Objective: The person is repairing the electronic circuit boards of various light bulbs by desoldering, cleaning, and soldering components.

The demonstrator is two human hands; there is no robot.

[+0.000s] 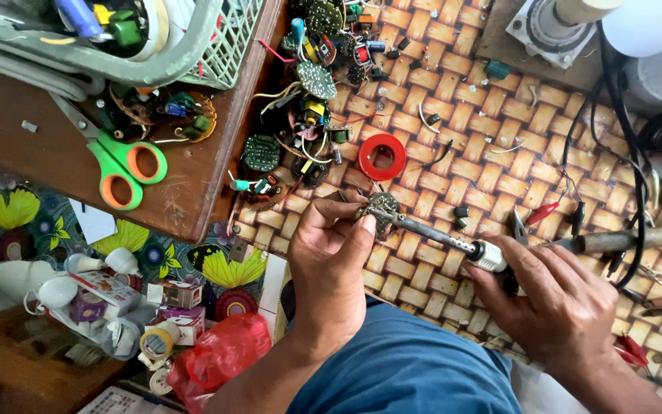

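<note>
My left hand [331,257] pinches a small round circuit board [384,211] over the woven mat [453,138]. My right hand [557,299] grips the handle of a soldering iron [438,236], whose metal tip rests on that board. A red ring-shaped spool [382,156] lies just beyond the board. Several more round boards with wires and parts are heaped [308,115] at the mat's far left.
Green-and-orange scissors [124,169] lie on a brown wooden table [193,192] beside a green plastic basket [155,46]. Black cables [630,153] and tools crowd the right side. Bulb parts, small boxes and a red bag [220,356] sit on the floor at left.
</note>
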